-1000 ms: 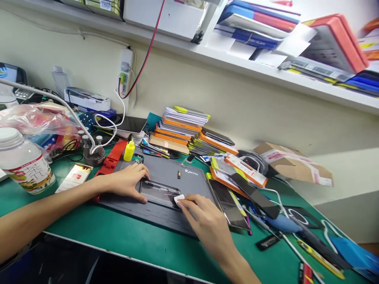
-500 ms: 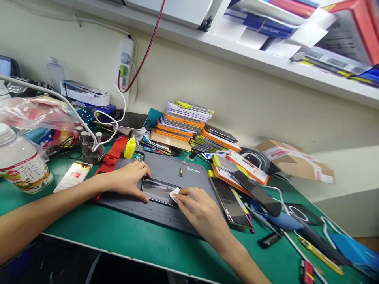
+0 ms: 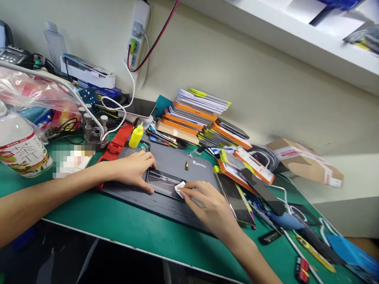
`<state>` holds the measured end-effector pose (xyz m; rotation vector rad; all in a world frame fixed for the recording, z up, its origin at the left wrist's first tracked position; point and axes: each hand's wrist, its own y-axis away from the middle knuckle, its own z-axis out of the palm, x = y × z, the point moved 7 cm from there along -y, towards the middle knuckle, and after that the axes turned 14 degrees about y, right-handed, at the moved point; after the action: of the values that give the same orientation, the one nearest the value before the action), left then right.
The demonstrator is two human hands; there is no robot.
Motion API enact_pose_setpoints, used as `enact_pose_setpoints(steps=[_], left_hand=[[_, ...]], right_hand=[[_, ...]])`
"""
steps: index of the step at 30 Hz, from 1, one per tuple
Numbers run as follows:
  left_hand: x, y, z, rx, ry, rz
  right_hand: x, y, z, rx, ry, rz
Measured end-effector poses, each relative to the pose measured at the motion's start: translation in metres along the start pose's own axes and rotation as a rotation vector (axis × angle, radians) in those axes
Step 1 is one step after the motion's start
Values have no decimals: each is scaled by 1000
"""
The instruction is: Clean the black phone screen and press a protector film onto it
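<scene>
A dark phone [image 3: 161, 182] lies flat with its glossy screen up on a grey work mat [image 3: 166, 159]. Its left end sits between the thumb and fingers of my left hand [image 3: 134, 171], which grips it by the edges. At the phone's right end, my right hand [image 3: 209, 199] pinches a small white wipe [image 3: 179, 189] against the glass. Above the phone on the mat stands a small brass-coloured piece [image 3: 186, 165]. A yellow dropper bottle [image 3: 136, 136] is just beyond my left hand.
Stacked orange and grey packets [image 3: 192, 114] stand against the wall. Right of the mat lie other phones [image 3: 233, 197], cables and a yellow cutter [image 3: 315, 252]. On the left are a large labelled bottle [image 3: 23, 148], a red strap-like piece [image 3: 118, 142] and a screwdriver stand [image 3: 96, 136].
The camera view has shifted, with the shelf moving up and partly out of view. Both hands keep their places on the phone, and the white wipe stays near its right end.
</scene>
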<state>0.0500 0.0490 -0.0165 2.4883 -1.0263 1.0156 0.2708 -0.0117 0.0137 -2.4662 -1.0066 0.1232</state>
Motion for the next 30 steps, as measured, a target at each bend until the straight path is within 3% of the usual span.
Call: enact_pose_setpoints(steps=[10, 20, 30], left_hand=[[7, 0, -2, -20, -23, -19], [5, 0, 0, -6, -19, -10], [4, -2, -5, -21, -46, -39]], right_hand=[[-19, -35, 19, -61, -91, -32], [11, 2, -5, 11, -47, -22], [-16, -29, 15, -14, -63, -44]])
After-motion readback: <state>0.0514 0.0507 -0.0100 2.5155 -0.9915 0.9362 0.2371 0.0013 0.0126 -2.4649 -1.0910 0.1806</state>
